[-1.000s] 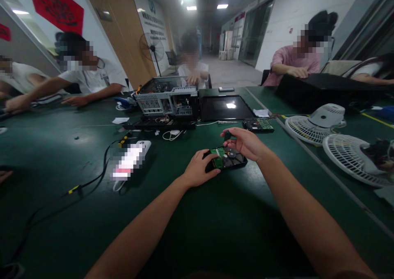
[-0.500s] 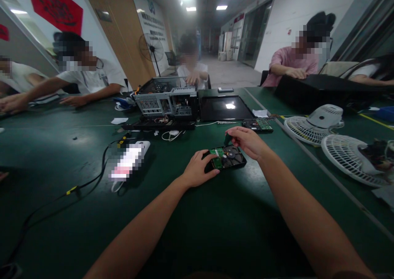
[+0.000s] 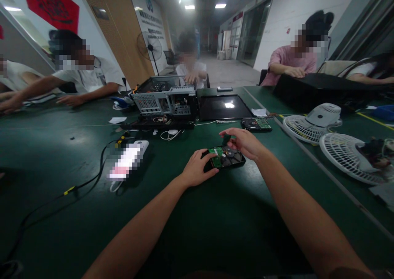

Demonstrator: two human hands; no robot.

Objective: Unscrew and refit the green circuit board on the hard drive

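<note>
A hard drive (image 3: 233, 160) lies on the green table with its green circuit board and dark metal underside facing up. My left hand (image 3: 197, 168) grips its left end, thumb along the near edge and fingers over the board. Above the drive, my right hand (image 3: 246, 142) holds a small screwdriver (image 3: 227, 139) by its dark green handle, roughly upright. The index finger reaches over the handle's top. The screwdriver's tip is too small and dark to make out against the drive.
Beyond the drive stand an opened computer case (image 3: 166, 100), a flat black panel (image 3: 224, 107) and a second hard drive (image 3: 256, 124). White fan parts (image 3: 310, 123) lie at right. A phone (image 3: 127, 162) and a black cable (image 3: 101, 164) lie at left. Several people sit around the table.
The fingers of my right hand have shifted on the screwdriver handle, the index finger now lifted and stretched further left. My left hand stays on the hard drive. The whole view shifts slightly.
</note>
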